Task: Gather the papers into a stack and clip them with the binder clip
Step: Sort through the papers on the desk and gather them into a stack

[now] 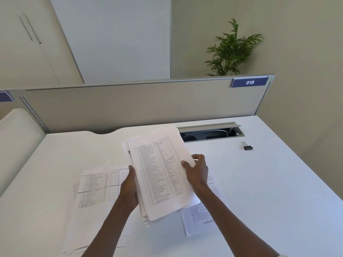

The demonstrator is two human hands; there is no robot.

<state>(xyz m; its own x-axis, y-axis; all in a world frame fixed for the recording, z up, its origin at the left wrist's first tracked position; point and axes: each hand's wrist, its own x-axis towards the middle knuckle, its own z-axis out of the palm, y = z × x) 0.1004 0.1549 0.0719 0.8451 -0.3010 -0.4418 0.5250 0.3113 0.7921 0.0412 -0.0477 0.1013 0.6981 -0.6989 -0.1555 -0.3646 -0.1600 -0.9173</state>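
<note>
A loose stack of papers (159, 173) with a printed table on top is lifted above the white desk (269, 191), its sheets uneven at the edges. My left hand (130, 188) grips the stack's left edge and my right hand (196, 169) grips its right edge. More printed sheets (100, 184) lie on the desk to the left, and another sheet (196, 219) lies under my right forearm. The black binder clip (247, 147) rests alone on the desk at the far right, well apart from both hands.
An open cable tray slot (209, 134) is set into the desk behind the stack. A grey partition (130, 106) with a blue "018" label closes the back edge. A white chair back (16, 138) stands at the left. A potted plant rises behind the partition.
</note>
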